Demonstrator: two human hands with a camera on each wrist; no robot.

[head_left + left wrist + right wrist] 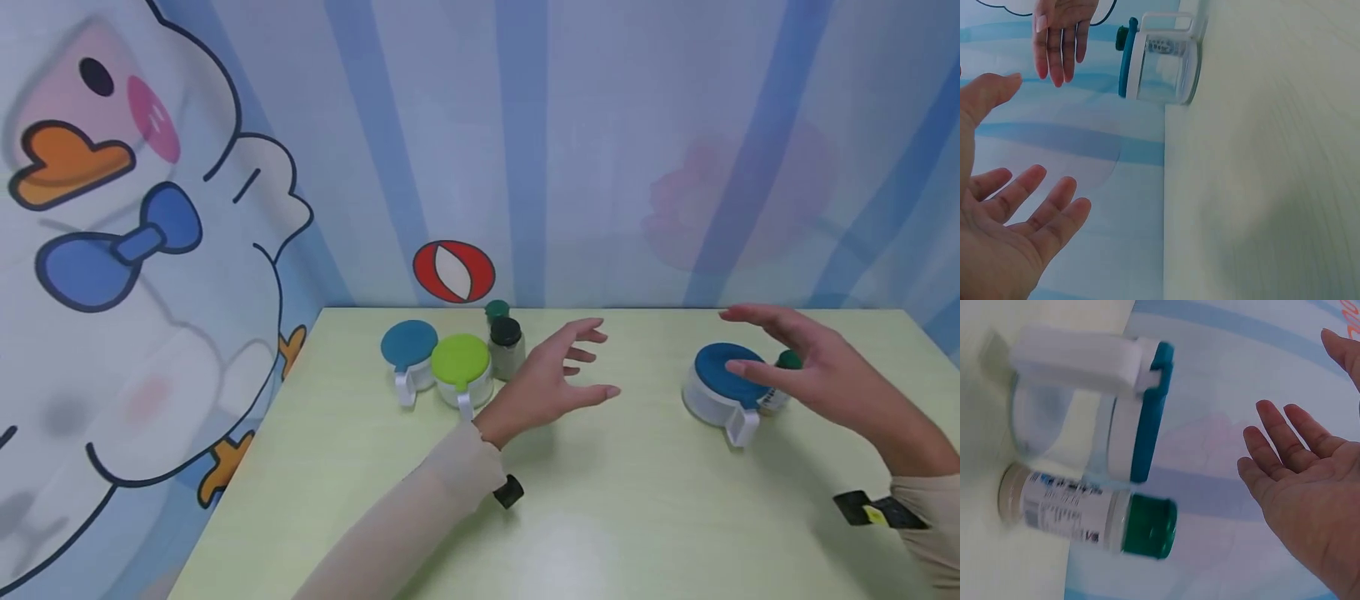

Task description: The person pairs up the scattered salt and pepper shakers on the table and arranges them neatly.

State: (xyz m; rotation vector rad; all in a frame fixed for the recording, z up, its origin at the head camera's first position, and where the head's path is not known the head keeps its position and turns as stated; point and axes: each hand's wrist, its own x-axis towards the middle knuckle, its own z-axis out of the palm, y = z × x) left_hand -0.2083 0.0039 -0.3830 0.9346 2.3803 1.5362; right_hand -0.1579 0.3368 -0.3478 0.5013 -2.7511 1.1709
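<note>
My left hand [543, 379] hovers over the table with fingers spread, just right of a lime-green-lidded jar [461, 367] and a black-capped bottle [507, 350]. Nothing is in its grasp. On the right, my right hand [821, 371] hangs above a clear jar with a blue lid [723, 368] and a white handle. In the head view its thumb overlaps the lid, but the right wrist view has a gap between fingers and jar. Right against that jar stands a labelled bottle with a green cap [1150, 526], partly hidden by the hand in the head view.
Another blue-lidded jar [409, 343] with a white handle stands left of the lime-green one. Behind the black-capped bottle a second green cap [497, 311] shows. The pale table [600, 508] meets a printed blue backdrop [600, 167] at its far edge.
</note>
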